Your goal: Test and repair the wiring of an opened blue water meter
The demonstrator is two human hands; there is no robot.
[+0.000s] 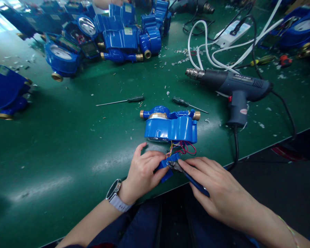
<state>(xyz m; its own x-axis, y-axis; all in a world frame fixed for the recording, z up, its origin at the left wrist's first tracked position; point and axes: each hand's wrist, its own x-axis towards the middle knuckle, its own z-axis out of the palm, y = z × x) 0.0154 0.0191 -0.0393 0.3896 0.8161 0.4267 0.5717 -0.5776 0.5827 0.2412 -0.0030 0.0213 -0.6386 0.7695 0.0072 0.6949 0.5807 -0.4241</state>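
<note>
My left hand (146, 168) pinches a small blue plastic part (167, 174) at the table's near edge. Around the handles of a pair of pliers (196, 184), with dark blue grips, my right hand (217, 186) is closed. The metal jaws of the pliers touch the blue part beside my left fingertips; whether they bite on it or on a wire I cannot tell. Thin red, yellow and white wires (188, 148) run from there to a blue water meter (170, 129) with brass ends, lying on its side just beyond my hands.
Two screwdrivers, one on the left (135, 99) and one on the right (181, 101), lie beyond the meter. A heat gun (237, 86) rests at right, near a white power strip (232, 33) with looped cables. Several blue meters (121, 38) stand at the back on the green table (67, 137).
</note>
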